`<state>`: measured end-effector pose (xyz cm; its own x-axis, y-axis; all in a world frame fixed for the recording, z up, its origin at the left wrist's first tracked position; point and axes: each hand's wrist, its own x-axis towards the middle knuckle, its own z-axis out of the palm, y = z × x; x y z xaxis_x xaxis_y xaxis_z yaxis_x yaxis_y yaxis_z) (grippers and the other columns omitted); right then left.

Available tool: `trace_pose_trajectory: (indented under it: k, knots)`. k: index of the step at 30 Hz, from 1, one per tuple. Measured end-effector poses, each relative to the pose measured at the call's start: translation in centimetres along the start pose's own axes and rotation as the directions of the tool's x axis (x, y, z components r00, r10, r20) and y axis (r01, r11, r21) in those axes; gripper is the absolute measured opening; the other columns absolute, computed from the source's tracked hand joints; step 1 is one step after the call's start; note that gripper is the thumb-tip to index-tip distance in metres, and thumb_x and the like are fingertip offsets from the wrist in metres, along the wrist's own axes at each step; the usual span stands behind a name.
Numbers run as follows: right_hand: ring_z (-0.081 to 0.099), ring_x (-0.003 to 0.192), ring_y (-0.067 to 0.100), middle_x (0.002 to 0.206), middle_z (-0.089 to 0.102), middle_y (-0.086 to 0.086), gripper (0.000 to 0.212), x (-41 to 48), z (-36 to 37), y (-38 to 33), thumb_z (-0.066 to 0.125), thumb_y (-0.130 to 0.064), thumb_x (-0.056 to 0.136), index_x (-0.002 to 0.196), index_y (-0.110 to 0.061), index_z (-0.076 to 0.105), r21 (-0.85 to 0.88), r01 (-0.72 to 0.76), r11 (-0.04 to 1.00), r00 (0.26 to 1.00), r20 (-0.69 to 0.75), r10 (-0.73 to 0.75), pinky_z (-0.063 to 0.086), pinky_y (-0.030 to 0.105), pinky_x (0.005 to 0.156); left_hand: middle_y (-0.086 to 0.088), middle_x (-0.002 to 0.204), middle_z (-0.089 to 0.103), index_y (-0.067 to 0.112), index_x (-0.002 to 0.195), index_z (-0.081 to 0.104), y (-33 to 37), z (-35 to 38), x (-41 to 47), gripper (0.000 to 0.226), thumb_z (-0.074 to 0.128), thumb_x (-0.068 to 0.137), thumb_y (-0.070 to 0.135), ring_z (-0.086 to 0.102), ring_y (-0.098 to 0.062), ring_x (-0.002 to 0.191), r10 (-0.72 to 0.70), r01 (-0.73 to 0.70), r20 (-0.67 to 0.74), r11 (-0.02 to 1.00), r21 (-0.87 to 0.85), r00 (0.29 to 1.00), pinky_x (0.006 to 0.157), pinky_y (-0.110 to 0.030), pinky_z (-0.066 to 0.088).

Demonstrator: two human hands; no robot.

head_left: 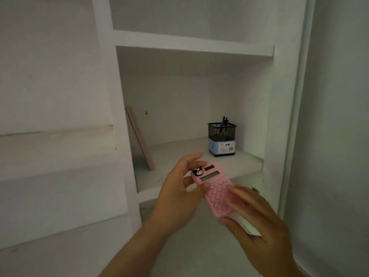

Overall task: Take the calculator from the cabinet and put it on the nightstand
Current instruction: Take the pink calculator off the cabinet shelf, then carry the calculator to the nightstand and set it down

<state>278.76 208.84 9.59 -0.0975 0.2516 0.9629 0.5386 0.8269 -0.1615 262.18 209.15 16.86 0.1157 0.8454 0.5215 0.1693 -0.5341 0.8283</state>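
A pink calculator (214, 187) with a small black cartoon figure at its top left corner is held in front of the white cabinet (123, 116), just outside its open shelf (179, 156). My left hand (175, 194) grips its upper left edge with fingers and thumb. My right hand (257, 222) holds its lower right end, fingers lying over the keys. The nightstand is not in view.
A black mesh pen holder (221, 139) with blue pens stands at the shelf's back right. A thin pinkish board (139, 138) leans against the shelf's left wall. An open cabinet door (329, 136) stands at the right, and stepped white panels at the left.
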Motion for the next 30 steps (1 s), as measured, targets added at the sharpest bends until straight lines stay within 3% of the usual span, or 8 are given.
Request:
trace_pose_trajectory:
  k: [3, 5, 7, 10, 14, 21, 26, 30]
  knots:
    - [0.057, 0.114, 0.012, 0.123, 0.059, -0.007, 0.047, -2.4, 0.3, -1.5, 0.07, -0.04, 0.073, 0.115, -0.021, 0.061, 0.193, -0.276, 0.941, 0.961, 0.037, 0.275, 0.047, 0.02, 0.092, 0.013, 0.11, 0.062, 0.035, 0.112, 0.051, -1.5, -1.1, -2.9, 0.055, 0.063, 0.078, -0.006, 0.062, 0.0, 0.098, -0.067, 0.068, -0.032, 0.997, 0.035, 0.997, 0.084, -0.023, 0.054]
    - [0.061, 0.107, 0.011, 0.118, 0.063, -0.01, 0.049, -3.2, 0.9, -2.9, 0.071, -0.047, 0.07, 0.114, -0.028, 0.062, 0.415, -0.547, 0.727, 0.831, 0.162, 0.532, 0.052, 0.022, 0.083, 0.014, 0.11, 0.062, 0.035, 0.113, 0.052, -2.5, -1.9, -4.7, 0.055, 0.063, 0.078, -0.005, 0.061, 0.003, 0.097, -0.109, 0.111, -0.051, 0.993, 0.047, 0.993, 0.083, -0.019, 0.053]
    - [0.066, 0.095, 0.012, 0.106, 0.069, -0.009, 0.036, -3.7, 1.7, -3.9, 0.073, -0.039, 0.071, 0.105, -0.03, 0.067, 0.481, -0.687, 0.545, 0.713, 0.304, 0.632, 0.055, 0.021, 0.073, 0.015, 0.108, 0.062, 0.035, 0.113, 0.052, -3.0, -2.6, -6.4, 0.055, 0.064, 0.078, -0.005, 0.06, 0.004, 0.098, -0.143, 0.148, -0.076, 0.987, 0.056, 0.987, 0.079, -0.017, 0.053]
    - [0.07, 0.081, 0.013, 0.09, 0.074, -0.009, 0.027, -4.1, 2.2, -5.3, 0.069, -0.023, 0.07, 0.095, -0.033, 0.069, 0.438, -0.759, 0.482, 0.65, 0.462, 0.604, 0.055, 0.022, 0.067, 0.015, 0.108, 0.062, 0.033, 0.111, 0.054, -3.3, -3.2, -9.0, 0.054, 0.063, 0.077, -0.008, 0.061, -0.001, 0.099, -0.193, 0.199, -0.122, 0.979, 0.036, 0.974, 0.076, -0.022, 0.055]
    - [0.068, 0.066, 0.017, 0.083, 0.075, -0.003, 0.029, -5.2, 2.1, -6.5, 0.071, -0.019, 0.064, 0.091, -0.027, 0.072, 0.452, -0.795, 0.404, 0.603, 0.526, 0.599, 0.054, 0.022, 0.058, 0.017, 0.107, 0.062, 0.031, 0.111, 0.055, -3.0, -3.3, -11.9, 0.054, 0.061, 0.077, -0.01, 0.062, -0.002, 0.098, -0.264, 0.269, -0.188, 0.963, 0.0, 0.946, 0.069, -0.019, 0.054]
    - [0.069, 0.072, 0.013, 0.084, 0.074, -0.007, 0.032, -8.2, 1.3, -7.9, 0.073, -0.008, 0.071, 0.092, -0.032, 0.073, 0.382, -0.817, 0.431, 0.567, 0.662, 0.49, 0.056, 0.023, 0.063, 0.008, 0.106, 0.063, 0.032, 0.102, 0.058, -2.3, -1.7, -17.2, 0.044, 0.061, 0.08, -0.006, 0.066, -0.005, 0.085, -0.372, 0.429, -0.39, 0.901, 0.065, 0.842, 0.067, -0.015, 0.052]
    - [0.067, 0.077, 0.004, 0.086, 0.071, -0.022, 0.031, -11.4, 1.2, -10.2, 0.071, -0.014, 0.075, 0.098, -0.035, 0.069, 0.331, -0.818, 0.47, 0.511, 0.794, 0.33, 0.053, 0.015, 0.065, 0.017, 0.104, 0.063, 0.038, 0.102, 0.057, -1.7, -1.2, -23.5, 0.044, 0.062, 0.081, 0.0, 0.065, -0.003, 0.088, -0.44, 0.576, -0.545, 0.811, 0.1, 0.714, 0.076, -0.026, 0.057]
    - [0.066, 0.078, 0.003, 0.089, 0.07, -0.024, 0.031, -14.2, 1.5, -13.6, 0.07, -0.018, 0.076, 0.099, -0.039, 0.066, 0.32, -0.83, 0.456, 0.434, 0.885, 0.168, 0.054, 0.016, 0.067, 0.012, 0.103, 0.064, 0.037, 0.1, 0.059, -0.4, -1.1, -30.0, 0.045, 0.062, 0.08, -0.003, 0.065, -0.005, 0.088, -0.457, 0.655, -0.681, 0.755, 0.044, 0.573, 0.072, -0.028, 0.058]
